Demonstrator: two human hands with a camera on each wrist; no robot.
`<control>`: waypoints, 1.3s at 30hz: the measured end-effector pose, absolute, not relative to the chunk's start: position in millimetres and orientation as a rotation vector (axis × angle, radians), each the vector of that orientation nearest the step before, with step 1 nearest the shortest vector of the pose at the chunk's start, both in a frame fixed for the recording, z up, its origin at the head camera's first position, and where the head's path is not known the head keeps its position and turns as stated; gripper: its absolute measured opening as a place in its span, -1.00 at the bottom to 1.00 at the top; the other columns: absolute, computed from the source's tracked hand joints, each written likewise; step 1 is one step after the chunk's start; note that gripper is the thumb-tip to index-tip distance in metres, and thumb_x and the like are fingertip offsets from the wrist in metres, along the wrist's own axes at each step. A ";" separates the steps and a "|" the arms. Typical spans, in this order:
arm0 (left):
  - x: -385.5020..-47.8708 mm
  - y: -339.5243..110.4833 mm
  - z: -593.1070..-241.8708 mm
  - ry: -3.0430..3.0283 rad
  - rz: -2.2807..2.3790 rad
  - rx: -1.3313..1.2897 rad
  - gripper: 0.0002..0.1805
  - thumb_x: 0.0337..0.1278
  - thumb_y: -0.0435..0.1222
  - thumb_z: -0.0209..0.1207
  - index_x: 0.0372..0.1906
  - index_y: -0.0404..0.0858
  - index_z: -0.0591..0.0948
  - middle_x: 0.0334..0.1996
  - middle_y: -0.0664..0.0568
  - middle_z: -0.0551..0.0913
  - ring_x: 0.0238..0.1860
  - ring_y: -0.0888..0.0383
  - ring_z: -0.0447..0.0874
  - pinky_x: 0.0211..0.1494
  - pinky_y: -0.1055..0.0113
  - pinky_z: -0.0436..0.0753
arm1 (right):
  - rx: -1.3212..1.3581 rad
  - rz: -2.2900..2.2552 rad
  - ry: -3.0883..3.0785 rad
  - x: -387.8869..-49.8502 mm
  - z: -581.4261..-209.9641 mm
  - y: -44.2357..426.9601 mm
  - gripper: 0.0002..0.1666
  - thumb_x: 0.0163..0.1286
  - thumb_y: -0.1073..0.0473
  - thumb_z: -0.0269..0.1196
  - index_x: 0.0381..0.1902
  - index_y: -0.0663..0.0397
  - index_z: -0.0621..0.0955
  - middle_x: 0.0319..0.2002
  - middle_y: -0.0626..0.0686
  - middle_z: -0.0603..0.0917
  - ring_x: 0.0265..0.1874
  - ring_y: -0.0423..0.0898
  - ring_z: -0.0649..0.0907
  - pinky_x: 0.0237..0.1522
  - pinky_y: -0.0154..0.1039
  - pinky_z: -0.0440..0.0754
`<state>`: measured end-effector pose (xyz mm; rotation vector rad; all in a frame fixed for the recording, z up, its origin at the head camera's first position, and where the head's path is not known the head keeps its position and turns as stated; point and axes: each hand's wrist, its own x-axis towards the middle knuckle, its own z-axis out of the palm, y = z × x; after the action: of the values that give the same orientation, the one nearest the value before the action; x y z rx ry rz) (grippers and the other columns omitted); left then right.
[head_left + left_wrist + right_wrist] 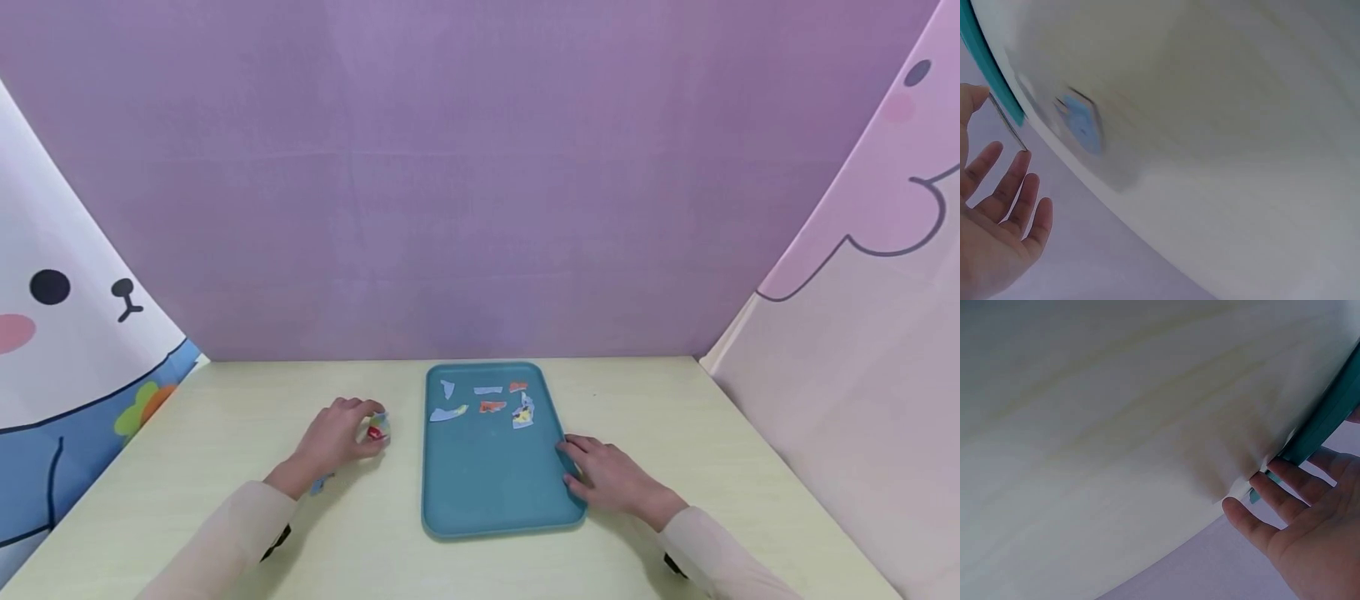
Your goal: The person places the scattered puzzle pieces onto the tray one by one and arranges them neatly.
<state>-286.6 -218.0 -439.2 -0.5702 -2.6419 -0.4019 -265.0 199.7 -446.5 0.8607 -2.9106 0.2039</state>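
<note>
In the head view, my left hand (337,435) is over the table left of the tray and pinches a small flat printed piece (378,427) in red, green and pale blue. The left wrist view shows this piece edge-on, between thumb and fingertip of the left hand (1004,219). A blue flat piece (1084,122) lies on the table by the left wrist. On the right, my right hand (611,475) touches the right rim of the teal tray (495,483). Its fingers look fairly straight in the right wrist view, against the tray's side (1322,428).
Several irregular flat pieces lie in the tray's far half, among them a blue and yellow piece (448,413), an orange piece (492,407) and a patterned piece (523,412). A purple wall (480,208) rises behind the pale table (645,400); printed side panels flank it.
</note>
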 end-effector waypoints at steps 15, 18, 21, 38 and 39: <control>-285.0 -178.4 -437.5 -2.563 -0.415 -0.699 -0.55 -0.30 -0.09 0.38 -0.17 -0.16 0.61 -0.33 0.05 0.65 -0.29 0.07 0.52 -0.31 0.25 0.49 | 0.881 0.212 -2.899 -262.8 -445.4 199.5 -0.42 0.26 0.00 0.14 0.16 0.19 0.43 0.16 0.23 0.45 0.15 0.16 0.46 0.03 0.11 0.48; -285.1 -170.0 -437.6 -2.562 -0.429 -0.715 -0.54 -0.31 -0.10 0.38 -0.17 -0.16 0.61 -0.30 0.05 0.65 -0.27 0.08 0.52 -0.29 0.24 0.50 | 0.881 0.212 -2.898 -262.4 -445.0 199.2 -0.43 0.26 0.00 0.15 0.16 0.19 0.43 0.16 0.23 0.45 0.15 0.16 0.46 0.03 0.11 0.48; -285.1 -162.3 -437.9 -2.568 -0.448 -0.733 -0.55 -0.29 -0.09 0.37 -0.16 -0.16 0.61 -0.27 0.04 0.65 -0.26 0.08 0.52 -0.28 0.24 0.50 | 0.879 0.214 -2.901 -262.2 -444.6 198.8 -0.43 0.26 0.00 0.15 0.16 0.19 0.43 0.16 0.22 0.45 0.15 0.15 0.46 0.03 0.11 0.48; -283.5 -135.3 -438.6 -2.636 -0.433 -0.787 -0.51 -0.27 -0.03 0.36 -0.11 -0.13 0.60 -0.21 0.03 0.64 -0.25 0.09 0.51 -0.28 0.22 0.50 | 0.870 0.193 -2.910 -263.4 -445.8 199.7 -0.42 0.27 -0.01 0.14 0.17 0.18 0.42 0.17 0.22 0.44 0.16 0.15 0.45 0.04 0.10 0.48; -283.4 -134.3 -438.5 -2.642 -0.431 -0.786 -0.51 -0.26 -0.03 0.36 -0.11 -0.13 0.60 -0.21 0.03 0.64 -0.25 0.09 0.51 -0.28 0.20 0.50 | 0.869 0.191 -2.911 -263.4 -445.8 199.7 -0.42 0.27 -0.01 0.14 0.18 0.18 0.42 0.17 0.21 0.44 0.16 0.15 0.45 0.03 0.10 0.48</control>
<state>-283.4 -134.3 -438.5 -0.7857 -2.6419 -0.4309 -263.4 199.7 -445.8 0.8688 -2.9107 0.1914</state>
